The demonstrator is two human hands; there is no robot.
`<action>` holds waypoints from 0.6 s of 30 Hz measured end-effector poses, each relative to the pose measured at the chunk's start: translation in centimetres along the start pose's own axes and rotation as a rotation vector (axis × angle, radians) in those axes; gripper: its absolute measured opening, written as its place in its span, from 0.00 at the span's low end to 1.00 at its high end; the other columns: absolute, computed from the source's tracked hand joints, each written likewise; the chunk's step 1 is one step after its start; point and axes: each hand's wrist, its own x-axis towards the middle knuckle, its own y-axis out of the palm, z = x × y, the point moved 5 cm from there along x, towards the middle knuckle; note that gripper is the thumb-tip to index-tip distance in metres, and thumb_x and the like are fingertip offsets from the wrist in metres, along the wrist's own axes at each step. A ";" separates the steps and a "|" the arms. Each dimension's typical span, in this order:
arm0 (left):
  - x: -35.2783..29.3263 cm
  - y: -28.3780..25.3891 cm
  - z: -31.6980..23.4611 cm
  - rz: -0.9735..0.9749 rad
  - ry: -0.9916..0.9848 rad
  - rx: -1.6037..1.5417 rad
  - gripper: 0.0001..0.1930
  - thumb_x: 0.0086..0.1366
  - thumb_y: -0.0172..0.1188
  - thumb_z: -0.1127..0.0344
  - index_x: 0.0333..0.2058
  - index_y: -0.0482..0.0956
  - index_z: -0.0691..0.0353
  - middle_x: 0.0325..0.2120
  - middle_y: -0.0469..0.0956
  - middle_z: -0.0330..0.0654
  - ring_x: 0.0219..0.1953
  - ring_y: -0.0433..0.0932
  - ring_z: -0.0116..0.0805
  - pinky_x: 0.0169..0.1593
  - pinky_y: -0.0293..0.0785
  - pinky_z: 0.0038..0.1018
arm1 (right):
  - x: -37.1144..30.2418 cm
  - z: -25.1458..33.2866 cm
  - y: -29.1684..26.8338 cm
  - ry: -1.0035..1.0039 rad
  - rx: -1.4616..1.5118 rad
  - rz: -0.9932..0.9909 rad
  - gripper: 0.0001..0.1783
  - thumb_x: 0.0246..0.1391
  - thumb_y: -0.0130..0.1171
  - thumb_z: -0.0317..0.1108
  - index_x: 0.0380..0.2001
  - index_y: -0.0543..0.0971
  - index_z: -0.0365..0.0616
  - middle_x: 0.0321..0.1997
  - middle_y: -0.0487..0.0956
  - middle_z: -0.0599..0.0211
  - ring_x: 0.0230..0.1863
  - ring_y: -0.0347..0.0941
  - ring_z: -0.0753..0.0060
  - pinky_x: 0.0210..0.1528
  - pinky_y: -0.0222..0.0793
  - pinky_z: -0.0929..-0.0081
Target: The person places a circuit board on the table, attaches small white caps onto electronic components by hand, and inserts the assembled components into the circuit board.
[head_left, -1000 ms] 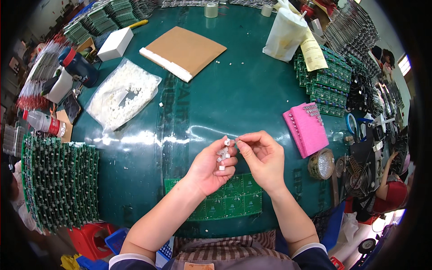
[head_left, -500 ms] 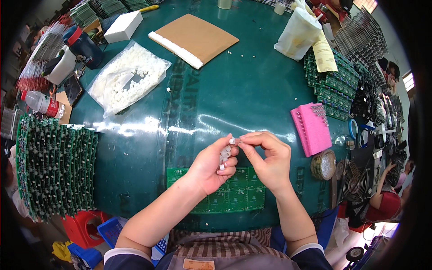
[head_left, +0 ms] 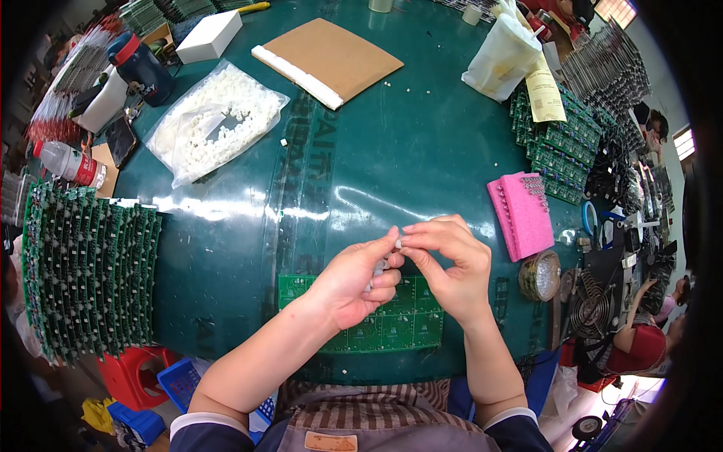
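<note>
My left hand is closed around several small white plastic pieces, which show between its curled fingers. Its thumb tip meets my right hand, whose thumb and forefinger are pinched together. A small white plastic piece sits between the fingertips of both hands; whether something thin goes into it is too small to tell. Beneath the hands lies a green circuit board panel, flat on the table and partly covered by the left hand. A clear bag of similar white pieces lies open further left.
Rows of green circuit boards stand at the left, and more boards at the right. Pink foam with metal pins lies near a round tape roll. A brown cardboard envelope and a white plastic bag are at the back.
The hands stay together with the fingertips closer. The white piece at the left thumb tip now sits between both hands' fingertips, and the left fingers cover more of the held pieces.
</note>
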 end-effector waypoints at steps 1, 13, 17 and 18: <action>-0.1 0.0 0.0 0.000 -0.002 -0.002 0.13 0.67 0.51 0.57 0.30 0.68 0.60 0.22 0.66 0.33 0.15 0.56 0.16 0.14 0.47 0.14 | -0.1 -0.1 -0.1 0.002 -0.001 0.002 0.08 0.39 0.65 0.20 0.27 0.82 0.42 0.30 0.81 0.67 0.32 0.75 0.70 0.36 0.70 0.78; -1.2 -2.0 0.3 -0.050 0.118 -0.001 0.17 0.63 0.54 0.60 0.44 0.71 0.68 0.19 0.68 0.33 0.14 0.57 0.18 0.14 0.51 0.15 | -2.2 -0.9 -2.7 0.073 -0.125 0.056 0.07 0.39 0.64 0.21 0.26 0.81 0.40 0.28 0.80 0.65 0.31 0.76 0.68 0.35 0.71 0.76; -2.5 -2.3 1.2 -0.054 0.094 -0.022 0.16 0.62 0.51 0.62 0.42 0.72 0.69 0.21 0.70 0.36 0.16 0.60 0.20 0.16 0.53 0.16 | -4.9 -2.6 -2.9 0.289 -0.152 0.194 0.05 0.43 0.62 0.22 0.28 0.80 0.38 0.28 0.80 0.62 0.31 0.77 0.68 0.34 0.71 0.76; -2.9 -2.3 1.4 -0.054 0.088 -0.028 0.16 0.62 0.51 0.62 0.42 0.72 0.69 0.21 0.70 0.36 0.16 0.60 0.20 0.16 0.53 0.16 | -5.2 -2.7 -2.9 0.295 -0.155 0.199 0.05 0.43 0.62 0.22 0.28 0.80 0.38 0.28 0.80 0.62 0.31 0.77 0.68 0.34 0.71 0.76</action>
